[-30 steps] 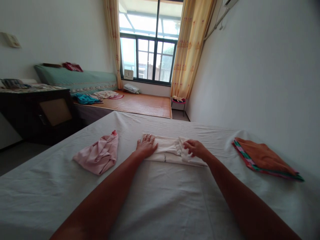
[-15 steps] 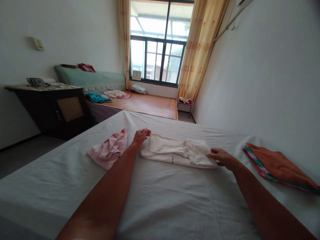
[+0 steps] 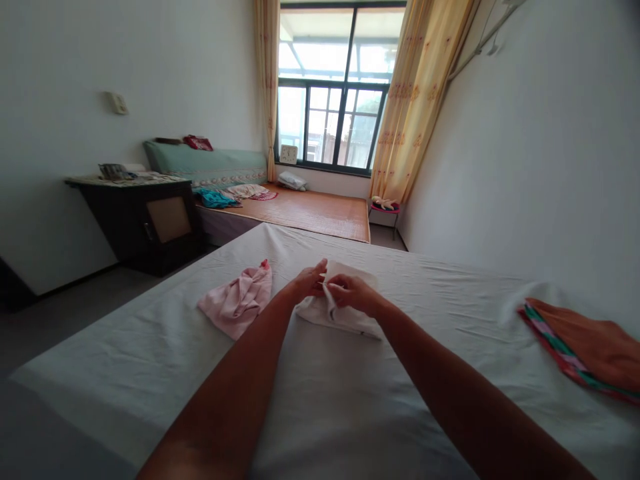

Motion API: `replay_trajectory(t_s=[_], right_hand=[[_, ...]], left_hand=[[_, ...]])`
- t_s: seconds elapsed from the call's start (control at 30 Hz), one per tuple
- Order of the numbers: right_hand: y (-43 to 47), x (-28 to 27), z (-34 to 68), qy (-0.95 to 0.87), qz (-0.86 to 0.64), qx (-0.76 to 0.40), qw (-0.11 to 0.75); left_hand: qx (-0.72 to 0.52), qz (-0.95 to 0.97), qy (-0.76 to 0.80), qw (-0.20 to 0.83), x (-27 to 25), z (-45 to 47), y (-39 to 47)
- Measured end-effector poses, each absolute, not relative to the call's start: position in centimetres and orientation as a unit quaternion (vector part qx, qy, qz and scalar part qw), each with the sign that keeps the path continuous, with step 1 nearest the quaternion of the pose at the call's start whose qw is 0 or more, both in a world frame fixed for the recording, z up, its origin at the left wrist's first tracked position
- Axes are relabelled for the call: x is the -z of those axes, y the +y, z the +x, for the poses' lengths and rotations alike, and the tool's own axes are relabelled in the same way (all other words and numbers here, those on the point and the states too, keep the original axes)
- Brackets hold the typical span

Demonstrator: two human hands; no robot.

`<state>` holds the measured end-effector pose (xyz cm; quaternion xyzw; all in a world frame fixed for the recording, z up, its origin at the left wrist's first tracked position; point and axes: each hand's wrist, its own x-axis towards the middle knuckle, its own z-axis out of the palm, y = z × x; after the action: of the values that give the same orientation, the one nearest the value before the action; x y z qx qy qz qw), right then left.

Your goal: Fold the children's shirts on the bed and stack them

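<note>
A folded white T-shirt (image 3: 353, 320) lies on the pale bed sheet in front of me, its right part doubled over toward the left. My right hand (image 3: 350, 293) pinches the turned-over edge near the shirt's left end. Close by, my left hand (image 3: 311, 279) rests at that left end with its fingers stretched out, next to the fingertips of the right. The hands and the fold cover part of the cloth. To the left of my left forearm is a crumpled pink cloth (image 3: 237, 300) with a small red tip.
The pale sheet (image 3: 340, 400) covers the bed under my arms. At the right lies a folded orange-brown cloth (image 3: 590, 340) with a green and pink border. Beyond are a dark cabinet (image 3: 150, 220), a second bed with a woven mat (image 3: 320, 213), and a small stool (image 3: 385, 208).
My right hand has moved left, carrying the shirt's right end over toward my left hand, so the shirt is now shorter. The camera view has shifted slightly left.
</note>
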<state>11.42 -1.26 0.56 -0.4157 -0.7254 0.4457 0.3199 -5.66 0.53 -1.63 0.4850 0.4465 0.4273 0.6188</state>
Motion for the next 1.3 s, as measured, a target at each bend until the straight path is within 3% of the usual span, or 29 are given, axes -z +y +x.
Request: replay_trajectory(t_s=[0.1, 0.2, 0.3, 0.47, 0.6, 0.67, 0.77, 0.9, 1.07, 1.2, 1.3], right_hand=[[-0.6, -0.5, 12.6, -0.662, -0.413, -0.497, 0.379], [0.2, -0.7, 15.4, -0.621, -0.458, -0.436, 0.464], [0.5, -0.2, 16.9, -0.645, -0.489, -0.33, 0.485], [-0.6, 1.9, 15.4, -0.813, -0.461, -0.097, 0.341], [-1.8, 4.0, 13.8, -0.884, -0.43, -0.028, 0.178], [-2.0, 4.9, 13.5, -0.892, -0.43, -0.02, 0.14], [-1.7, 5.7, 13.6, -0.892, -0.428, -0.023, 0.142], [-0.5, 6.1, 14.7, -0.885, -0.406, -0.069, 0.216], [0.3, 6.2, 17.0, -0.716, -0.539, -0.153, 0.416], [-0.9, 5.4, 16.9, -0.551, -0.525, -0.413, 0.5], [-2.4, 4.7, 15.4, -0.464, -0.426, -0.599, 0.494]], left_hand=[[-0.42, 0.517, 0.486, 0.565, 2.2, -5.6, 0.5], [-0.441, 0.554, 0.484, 0.514, 2.5, -5.6, 0.8], [-0.426, 0.603, 0.516, 0.434, 2.6, -6.0, 1.2], [-0.321, 0.708, 0.609, 0.156, 2.8, -6.3, 1.3], [-0.278, 0.736, 0.618, -0.012, 2.0, -5.2, 0.5], [-0.265, 0.762, 0.589, -0.048, 1.7, -4.3, 0.2], [-0.212, 0.815, 0.54, -0.019, 2.3, -3.2, 0.1], [-0.123, 0.809, 0.573, 0.045, 4.7, -3.3, 0.8], [-0.123, 0.773, 0.62, 0.064, 6.2, -4.3, 1.9], [-0.142, 0.769, 0.62, 0.067, 6.3, -4.3, 2.1], [-0.168, 0.776, 0.605, 0.065, 6.3, -4.4, 2.2]])
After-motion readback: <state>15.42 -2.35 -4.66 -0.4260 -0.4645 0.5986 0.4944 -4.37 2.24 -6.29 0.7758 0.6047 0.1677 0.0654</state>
